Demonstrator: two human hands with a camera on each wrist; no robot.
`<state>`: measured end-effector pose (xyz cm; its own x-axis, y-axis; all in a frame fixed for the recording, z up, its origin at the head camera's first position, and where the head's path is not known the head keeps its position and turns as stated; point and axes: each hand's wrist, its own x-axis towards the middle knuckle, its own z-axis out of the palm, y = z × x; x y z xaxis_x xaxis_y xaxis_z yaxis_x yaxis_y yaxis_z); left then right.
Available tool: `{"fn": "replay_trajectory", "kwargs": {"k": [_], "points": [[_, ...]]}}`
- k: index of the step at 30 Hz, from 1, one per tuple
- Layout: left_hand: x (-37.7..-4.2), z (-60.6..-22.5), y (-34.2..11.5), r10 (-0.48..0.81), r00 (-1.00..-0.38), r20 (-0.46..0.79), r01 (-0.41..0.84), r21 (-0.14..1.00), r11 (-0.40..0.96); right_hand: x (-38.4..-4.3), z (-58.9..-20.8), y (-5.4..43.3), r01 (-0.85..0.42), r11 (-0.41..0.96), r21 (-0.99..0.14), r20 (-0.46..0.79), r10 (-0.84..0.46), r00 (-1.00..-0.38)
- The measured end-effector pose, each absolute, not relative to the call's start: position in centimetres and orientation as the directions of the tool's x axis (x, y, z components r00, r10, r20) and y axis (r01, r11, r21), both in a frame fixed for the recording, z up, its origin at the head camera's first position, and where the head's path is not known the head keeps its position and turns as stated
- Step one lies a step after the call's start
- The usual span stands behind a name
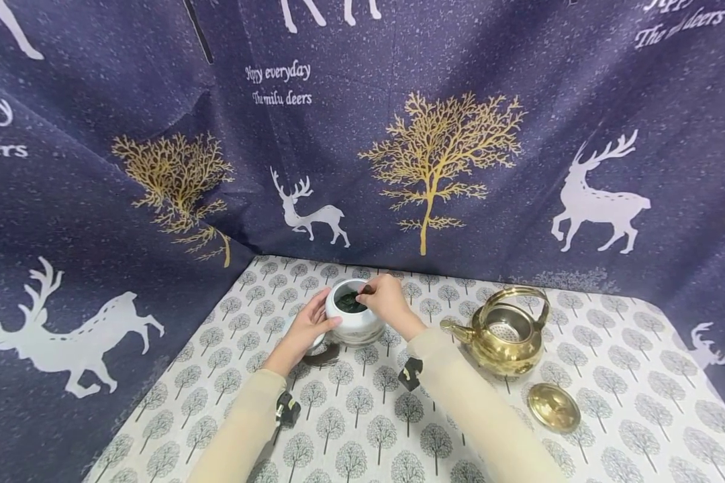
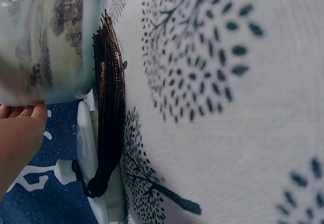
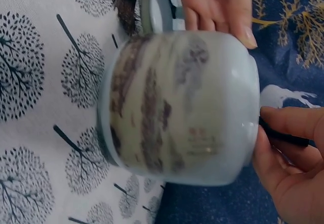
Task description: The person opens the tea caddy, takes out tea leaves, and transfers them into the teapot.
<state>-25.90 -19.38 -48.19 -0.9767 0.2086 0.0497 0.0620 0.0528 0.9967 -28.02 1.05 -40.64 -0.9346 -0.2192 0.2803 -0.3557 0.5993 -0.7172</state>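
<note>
A white ceramic jar (image 1: 355, 329) with a landscape print stands upright on the cloth, dark green leaf-like contents (image 1: 350, 303) visible through its mouth. My left hand (image 1: 309, 323) holds the jar's left side, thumb near the rim; its fingers (image 3: 207, 24) also show against the wall in the right wrist view. At the mouth, my right hand (image 1: 388, 298) pinches a slim dark piece (image 3: 283, 134) between thumb and fingers; its lower end is hidden. Beside the jar lies its pale lid (image 2: 87, 153), with a dark brown tassel (image 2: 110, 97) tied to the knob.
To the right stands a brass teapot (image 1: 507, 352), uncovered, with a strainer (image 1: 505, 331) inside and its spout toward the jar. Its brass lid (image 1: 553, 407) lies in front of it. The tree-print tablecloth (image 1: 350, 429) meets a dark blue deer curtain (image 1: 471, 221) behind.
</note>
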Motion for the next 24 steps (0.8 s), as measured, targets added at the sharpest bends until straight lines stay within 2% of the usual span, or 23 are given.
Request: {"fn": "replay_trajectory", "kwargs": {"k": [6,10,16,24], "points": [[-25.8,-48.2,-19.3,0.208,-0.978,0.033,0.045,0.998,0.049,-27.8,-41.2,0.1,-0.31,0.591,-0.744,0.249,-0.185,-0.951],[-25.6,-48.0,-19.4,0.216,-0.976,0.034,0.045,0.998,0.046,-27.7,-41.7,0.0,-0.34,0.563,-0.753,0.288,-0.181,-0.94],[-25.8,-48.2,-19.3,0.208,-0.977,0.045,0.058,0.997,0.059,-27.8,-42.4,0.4,-0.404,0.443,-0.8,0.362,-0.18,-0.915],[-25.7,-48.1,-19.2,0.201,-0.978,0.052,0.063,0.997,0.045,-27.8,-42.4,0.8,-0.351,0.348,-0.869,0.304,-0.183,-0.935]]}}
